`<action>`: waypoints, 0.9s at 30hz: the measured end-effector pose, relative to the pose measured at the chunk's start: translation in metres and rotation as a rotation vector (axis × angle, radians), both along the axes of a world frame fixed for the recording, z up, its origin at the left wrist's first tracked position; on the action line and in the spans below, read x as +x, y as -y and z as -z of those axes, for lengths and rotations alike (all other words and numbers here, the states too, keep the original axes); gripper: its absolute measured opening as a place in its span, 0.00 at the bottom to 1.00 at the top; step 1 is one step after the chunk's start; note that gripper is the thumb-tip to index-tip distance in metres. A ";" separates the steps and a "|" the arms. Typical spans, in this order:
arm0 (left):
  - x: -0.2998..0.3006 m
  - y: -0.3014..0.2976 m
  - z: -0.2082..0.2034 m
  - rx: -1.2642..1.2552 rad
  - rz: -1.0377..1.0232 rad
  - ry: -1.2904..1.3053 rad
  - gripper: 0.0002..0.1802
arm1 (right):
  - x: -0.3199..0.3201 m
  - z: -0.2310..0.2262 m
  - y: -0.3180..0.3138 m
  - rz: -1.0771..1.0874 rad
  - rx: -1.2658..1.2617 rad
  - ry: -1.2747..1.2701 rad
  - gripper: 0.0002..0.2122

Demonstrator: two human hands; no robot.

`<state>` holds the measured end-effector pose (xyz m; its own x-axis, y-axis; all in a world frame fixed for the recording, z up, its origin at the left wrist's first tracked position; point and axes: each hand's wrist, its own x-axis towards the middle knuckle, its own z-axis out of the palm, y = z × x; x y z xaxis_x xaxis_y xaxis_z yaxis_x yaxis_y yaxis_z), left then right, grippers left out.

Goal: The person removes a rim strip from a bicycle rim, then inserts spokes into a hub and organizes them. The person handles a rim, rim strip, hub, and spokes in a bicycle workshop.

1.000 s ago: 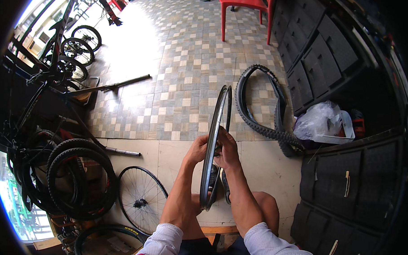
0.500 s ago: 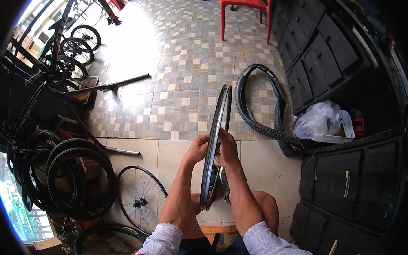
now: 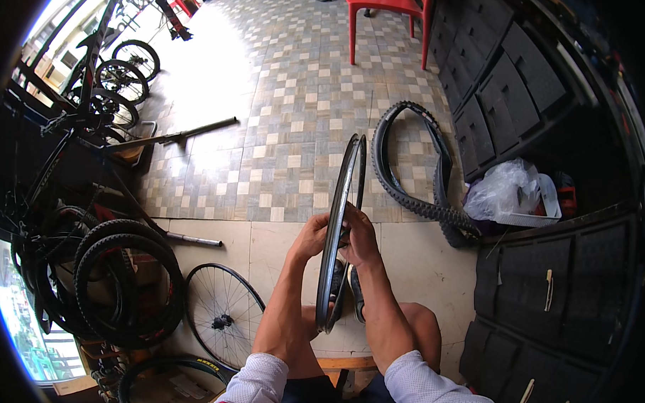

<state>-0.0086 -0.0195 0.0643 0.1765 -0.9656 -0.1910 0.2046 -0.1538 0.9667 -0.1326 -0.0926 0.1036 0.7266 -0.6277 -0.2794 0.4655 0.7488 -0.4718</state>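
Centre of frame: no marked change. Left hand (image 3: 311, 236) and right hand (image 3: 361, 240), fingers curled closed, hold the upright wheel (image 3: 328, 273) mid-height; handling there apparently continues.

From far off, I see small changes. Right hand (image 3: 361, 242) at wheel (image 3: 329, 273): top fingers (image 3: 356, 215) sit tiny bit lower now; one second ago they reached little higher up. Most of that drop came in first half second. Past bright gap at lower left, green shapes (image 3: 43, 355) look paler, more white; one second ago, green was stronger. Too blurry for me to name them.
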 end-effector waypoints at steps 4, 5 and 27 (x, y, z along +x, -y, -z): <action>-0.001 0.000 0.001 -0.011 0.007 0.001 0.12 | -0.004 0.002 0.001 -0.009 -0.031 0.029 0.07; 0.002 -0.003 0.002 -0.011 0.021 0.023 0.12 | -0.005 -0.002 -0.001 -0.029 -0.039 0.080 0.08; -0.001 0.000 -0.001 0.012 0.015 0.045 0.12 | 0.000 0.013 -0.002 0.017 -0.083 0.071 0.08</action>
